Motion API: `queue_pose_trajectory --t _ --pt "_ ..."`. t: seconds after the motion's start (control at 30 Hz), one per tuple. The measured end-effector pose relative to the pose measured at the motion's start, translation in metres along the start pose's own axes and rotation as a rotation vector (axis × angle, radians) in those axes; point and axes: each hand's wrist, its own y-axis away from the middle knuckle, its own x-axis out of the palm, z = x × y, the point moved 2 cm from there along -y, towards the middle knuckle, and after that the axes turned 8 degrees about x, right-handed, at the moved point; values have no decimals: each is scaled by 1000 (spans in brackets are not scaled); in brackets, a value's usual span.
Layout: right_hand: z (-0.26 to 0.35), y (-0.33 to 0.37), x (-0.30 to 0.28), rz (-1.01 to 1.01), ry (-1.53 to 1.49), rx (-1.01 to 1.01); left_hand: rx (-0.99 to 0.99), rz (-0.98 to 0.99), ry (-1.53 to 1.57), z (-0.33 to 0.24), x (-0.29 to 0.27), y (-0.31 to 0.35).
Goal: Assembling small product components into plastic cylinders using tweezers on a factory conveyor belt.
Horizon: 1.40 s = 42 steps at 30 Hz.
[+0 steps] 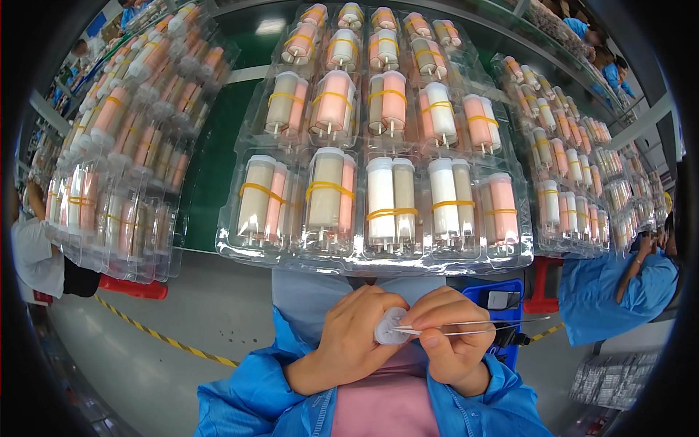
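Close to my body, my left hand (348,329) is closed around a small white piece with a round end (388,328). The rest of that piece is hidden in the fingers. My right hand (453,342) grips a pair of thin metal tweezers (502,325), whose tips touch the round end. Just beyond both hands lies a clear plastic tray (349,262). In its pockets lie bundles of white, pink and grey-beige cylinders, such as this white one (380,191), bound by yellow rubber bands (393,213).
More loaded trays are stacked on the left (120,251) and right (575,244) of a green work surface (200,197). A blue bin (472,293) with dark items stands low beside my right arm. Co-workers in blue (615,291) and white (40,255) sit at either side.
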Motion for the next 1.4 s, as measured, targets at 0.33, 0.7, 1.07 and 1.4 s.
queue_pose_trajectory --t 0.33,0.7,1.07,1.4 --pt "-1 -2 -3 -50 30 20 -97 29 102 -4 0 1" --pt "2 -4 -4 -9 125 -5 -70 36 82 -2 0 3" --pt "1 -3 -1 -28 109 25 -75 31 84 -3 -2 2" --pt "4 -5 -1 -17 156 -12 -60 14 84 -3 -2 2"
